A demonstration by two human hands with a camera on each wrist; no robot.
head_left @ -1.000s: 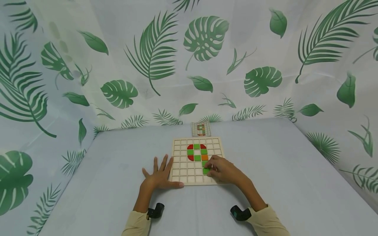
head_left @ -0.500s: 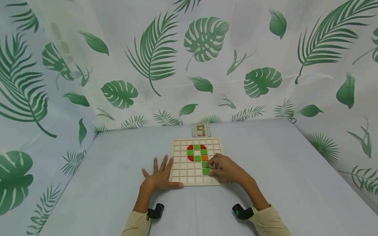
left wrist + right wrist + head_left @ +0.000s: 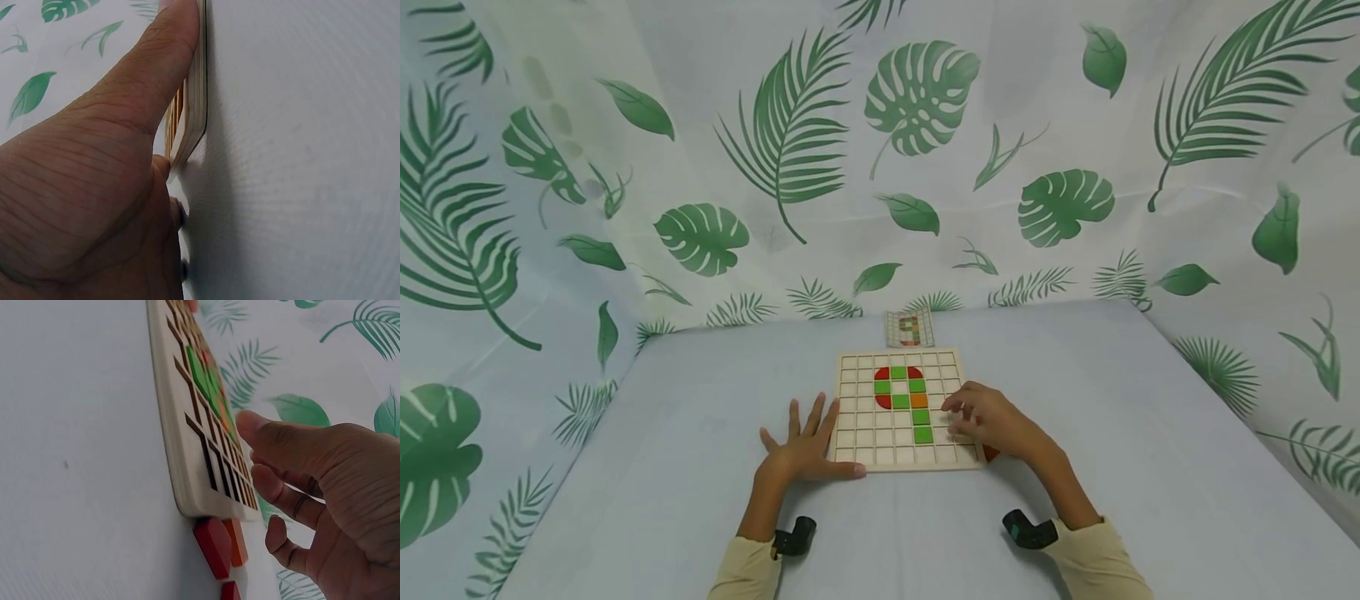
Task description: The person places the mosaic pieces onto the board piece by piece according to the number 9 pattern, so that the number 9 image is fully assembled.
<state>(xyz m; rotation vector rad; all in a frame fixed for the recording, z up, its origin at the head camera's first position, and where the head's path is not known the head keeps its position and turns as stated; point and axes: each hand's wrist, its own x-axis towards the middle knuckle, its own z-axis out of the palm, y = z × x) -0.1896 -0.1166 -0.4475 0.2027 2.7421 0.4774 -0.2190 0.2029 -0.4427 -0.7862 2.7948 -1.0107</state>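
Note:
A wooden grid board (image 3: pixel 865 437) lies on the table with red, green and orange tiles set in its cells. They form a loop with a tail, whose lowest piece is a green tile (image 3: pixel 922 435). My left hand (image 3: pixel 805 457) lies with fingers spread at the board's left edge, the thumb on its front left corner. Over the board's right side hovers my right hand (image 3: pixel 996 423), fingers loosely bent. In the right wrist view, nothing shows between its thumb and fingers. Beside the board's right edge lie a red tile (image 3: pixel 214 547) and an orange tile (image 3: pixel 236 542).
Behind the board lies a small pattern card (image 3: pixel 892 332) printed with a similar coloured figure. A pale cloth covers the table (image 3: pixel 715 400). A leaf-printed curtain (image 3: pixel 955 200) rises at the back and sides.
My right hand has let go of the lower green tile and drawn away rightward, leaving the tail in full view. A red piece now shows by the board's right edge. The left hand stays still.

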